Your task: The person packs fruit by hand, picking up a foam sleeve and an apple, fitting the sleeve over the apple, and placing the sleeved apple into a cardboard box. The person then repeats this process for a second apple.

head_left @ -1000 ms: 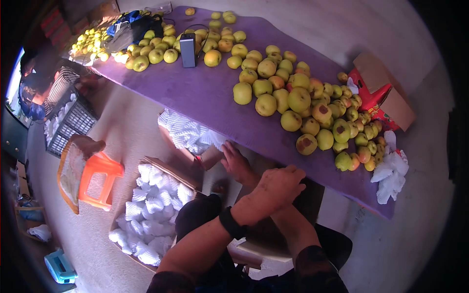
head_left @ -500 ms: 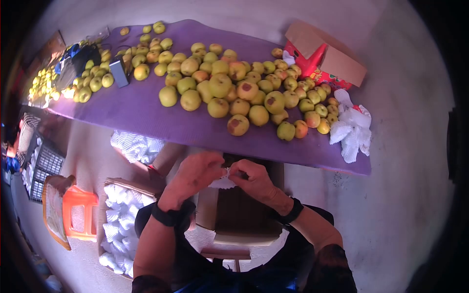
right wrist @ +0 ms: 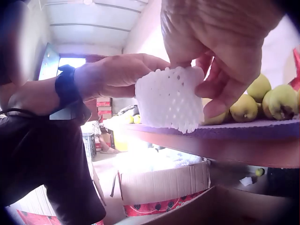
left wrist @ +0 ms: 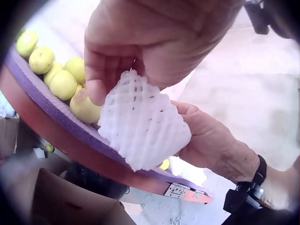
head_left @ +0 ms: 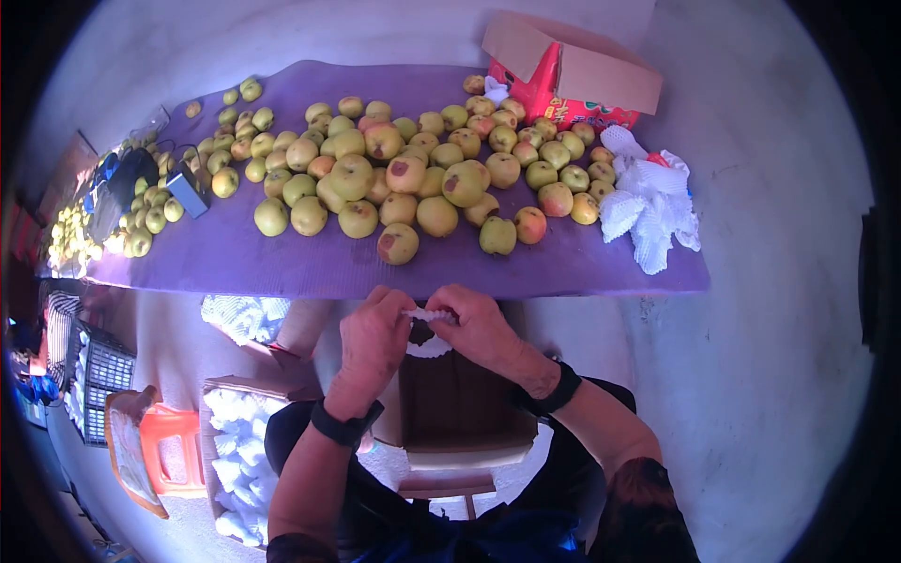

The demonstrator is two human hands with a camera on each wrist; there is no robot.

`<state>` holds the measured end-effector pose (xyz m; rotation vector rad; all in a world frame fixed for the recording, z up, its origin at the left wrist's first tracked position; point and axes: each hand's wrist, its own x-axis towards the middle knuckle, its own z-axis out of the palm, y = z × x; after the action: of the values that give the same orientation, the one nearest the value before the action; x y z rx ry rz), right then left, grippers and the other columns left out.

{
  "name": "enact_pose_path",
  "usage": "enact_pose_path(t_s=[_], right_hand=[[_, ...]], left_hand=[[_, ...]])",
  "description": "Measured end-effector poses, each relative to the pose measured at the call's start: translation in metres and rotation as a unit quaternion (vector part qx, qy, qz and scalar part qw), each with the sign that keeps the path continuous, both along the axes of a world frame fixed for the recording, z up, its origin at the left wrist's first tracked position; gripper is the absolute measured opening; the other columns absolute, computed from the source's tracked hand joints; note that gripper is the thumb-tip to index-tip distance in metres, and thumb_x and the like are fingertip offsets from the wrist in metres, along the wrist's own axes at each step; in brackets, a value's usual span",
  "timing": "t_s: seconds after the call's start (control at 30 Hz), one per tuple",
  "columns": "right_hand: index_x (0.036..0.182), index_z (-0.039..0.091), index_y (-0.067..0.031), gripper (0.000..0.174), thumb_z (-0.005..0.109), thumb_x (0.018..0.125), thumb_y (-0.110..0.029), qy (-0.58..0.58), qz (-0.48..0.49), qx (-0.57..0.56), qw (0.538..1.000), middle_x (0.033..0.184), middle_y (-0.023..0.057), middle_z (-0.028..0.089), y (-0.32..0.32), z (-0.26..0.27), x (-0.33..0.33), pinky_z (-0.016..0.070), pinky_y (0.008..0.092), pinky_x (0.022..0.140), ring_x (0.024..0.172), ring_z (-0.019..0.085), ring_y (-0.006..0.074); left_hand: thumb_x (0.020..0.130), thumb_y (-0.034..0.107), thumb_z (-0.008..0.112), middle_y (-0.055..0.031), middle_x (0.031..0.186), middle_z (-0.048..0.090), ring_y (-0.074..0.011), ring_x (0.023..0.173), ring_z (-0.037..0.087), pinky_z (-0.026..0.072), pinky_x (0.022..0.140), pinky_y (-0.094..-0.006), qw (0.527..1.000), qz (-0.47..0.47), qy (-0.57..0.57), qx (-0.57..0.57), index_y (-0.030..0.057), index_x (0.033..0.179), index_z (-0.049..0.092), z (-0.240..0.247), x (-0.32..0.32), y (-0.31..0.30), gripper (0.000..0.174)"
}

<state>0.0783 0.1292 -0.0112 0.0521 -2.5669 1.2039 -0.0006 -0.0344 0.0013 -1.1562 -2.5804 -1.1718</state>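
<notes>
A white foam fruit net (head_left: 430,350) is stretched between my two hands, just off the near edge of the purple-topped table (head_left: 282,272). My left hand (head_left: 369,345) pinches one side of its rim, and my right hand (head_left: 481,330) pinches the other. In the left wrist view the net (left wrist: 143,123) hangs down as a lattice sleeve. Its mouth gapes between the fingers in the head view. Beyond the hands lies a heap of yellow-green apples (head_left: 436,216), several with brown patches; the nearest, a blemished apple (head_left: 398,244), sits close to the table edge.
Below my hands stands an open cardboard box (head_left: 469,408). To the left are a carton of foam nets (head_left: 239,460), an orange stool (head_left: 174,450) and a dark crate (head_left: 108,375). A red carton (head_left: 601,89) and crumpled nets (head_left: 652,206) lie on the table's right side.
My hands were crossed with the left reaching over a pile of foam nets; they have come together in front of me, holding one net, now spread wider. The view has swung right.
</notes>
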Motion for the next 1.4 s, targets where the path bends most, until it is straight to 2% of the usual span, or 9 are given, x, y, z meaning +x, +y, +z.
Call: enact_pose_path(t_s=[0.2, 0.4, 0.53, 0.6, 0.7, 0.8, 1.0, 1.07, 1.4], right_hand=[[0.088, 0.058, -0.0018, 0.014, 0.067, 0.078, -0.006, -0.001, -0.050, -0.039, 0.998, 0.080, 0.0108, 0.058, 0.012, -0.006, 0.001, 0.0487, 0.0339, 0.066, 0.072, 0.060, 0.0261], [0.088, 0.059, -0.0030, 0.017, 0.070, 0.075, -0.007, 0.009, -0.024, -0.022, 0.999, 0.078, 0.0125, 0.057, 0.014, -0.013, -0.002, 0.0485, 0.0387, 0.070, 0.078, 0.061, 0.0329], [0.091, 0.063, -0.0019, 0.018, 0.070, 0.076, -0.008, -0.033, 0.001, -0.058, 0.998, 0.081, 0.0130, 0.059, 0.014, -0.014, -0.008, 0.0497, 0.0362, 0.071, 0.078, 0.062, 0.0294], [0.092, 0.063, -0.0014, 0.019, 0.070, 0.076, -0.008, -0.056, 0.023, -0.082, 0.995, 0.082, 0.0133, 0.060, 0.013, -0.014, -0.011, 0.0501, 0.0353, 0.072, 0.078, 0.063, 0.0279], [0.095, 0.064, -0.0003, 0.022, 0.070, 0.076, -0.009, -0.057, 0.053, -0.078, 0.994, 0.082, 0.0132, 0.061, 0.011, -0.015, -0.014, 0.0506, 0.0340, 0.073, 0.077, 0.063, 0.0245], [0.094, 0.063, 0.0007, 0.020, 0.069, 0.077, -0.008, -0.060, 0.057, -0.097, 0.992, 0.082, 0.0127, 0.062, 0.007, -0.013, -0.018, 0.0506, 0.0338, 0.072, 0.077, 0.063, 0.0228], [0.094, 0.063, 0.0015, 0.020, 0.069, 0.078, -0.008, -0.075, 0.069, -0.105, 0.989, 0.080, 0.0119, 0.063, 0.008, -0.022, -0.032, 0.0506, 0.0333, 0.070, 0.074, 0.063, 0.0213], [0.097, 0.064, 0.0000, 0.020, 0.069, 0.082, -0.012, -0.107, 0.073, -0.088, 0.988, 0.082, 0.0075, 0.066, 0.009, -0.022, -0.037, 0.0509, 0.0297, 0.074, 0.077, 0.062, 0.0138], [0.123, 0.052, -0.0069, 0.059, 0.079, 0.072, -0.020, 0.087, -0.130, 0.054, 0.986, 0.116, 0.0129, 0.056, 0.004, -0.012, -0.071, 0.0514, 0.0369, 0.084, 0.102, 0.060, 0.0264]], left_hand=[[0.076, 0.008, 0.070, -0.0079, 0.081, 0.060, -0.0230, 0.069, 0.062, 0.0488, 0.064, -0.0354, 0.995, -0.051, -0.082, 0.021, 0.0056, 0.099, 0.062, -0.005, 0.006, 0.007, 0.025], [0.078, 0.025, 0.076, -0.0109, 0.087, 0.067, -0.0241, 0.068, 0.064, 0.0509, 0.063, -0.0359, 0.970, -0.063, -0.233, 0.028, 0.0073, 0.109, 0.063, 0.004, 0.000, 0.002, 0.038], [0.081, 0.019, 0.071, -0.0099, 0.089, 0.068, -0.0203, 0.064, 0.062, 0.0503, 0.062, -0.0335, 0.975, -0.098, -0.196, -0.044, 0.0051, 0.105, 0.064, -0.005, -0.007, -0.007, 0.029], [0.080, 0.017, 0.068, -0.0143, 0.088, 0.069, -0.0314, 0.071, 0.066, 0.0517, 0.066, -0.0391, 0.991, -0.058, -0.057, -0.107, 0.0065, 0.100, 0.065, -0.015, -0.008, -0.009, 0.023], [0.078, 0.015, 0.067, -0.0169, 0.084, 0.068, -0.0383, 0.077, 0.064, 0.0511, 0.068, -0.0438, 0.997, -0.026, -0.042, -0.066, 0.0081, 0.097, 0.065, -0.015, -0.011, -0.010, 0.020], [0.078, 0.016, 0.068, -0.0152, 0.076, 0.067, -0.0371, 0.073, 0.065, 0.0503, 0.066, -0.0437, 0.996, 0.007, 0.021, -0.090, 0.0085, 0.094, 0.063, -0.013, -0.012, -0.014, 0.018], [0.081, 0.020, 0.069, -0.0131, 0.072, 0.065, -0.0335, 0.070, 0.065, 0.0499, 0.065, -0.0418, 0.991, 0.003, -0.072, -0.113, 0.0080, 0.091, 0.063, -0.004, -0.012, -0.020, 0.017], [0.081, 0.021, 0.069, -0.0128, 0.071, 0.065, -0.0326, 0.069, 0.065, 0.0499, 0.064, -0.0412, 0.991, 0.016, -0.084, -0.100, 0.0075, 0.089, 0.063, -0.005, -0.014, -0.022, 0.017], [0.080, 0.022, 0.069, -0.0138, 0.074, 0.066, -0.0333, 0.071, 0.065, 0.0500, 0.066, -0.0411, 0.996, 0.063, -0.035, -0.059, 0.0039, 0.084, 0.063, -0.010, -0.026, -0.031, 0.019]])
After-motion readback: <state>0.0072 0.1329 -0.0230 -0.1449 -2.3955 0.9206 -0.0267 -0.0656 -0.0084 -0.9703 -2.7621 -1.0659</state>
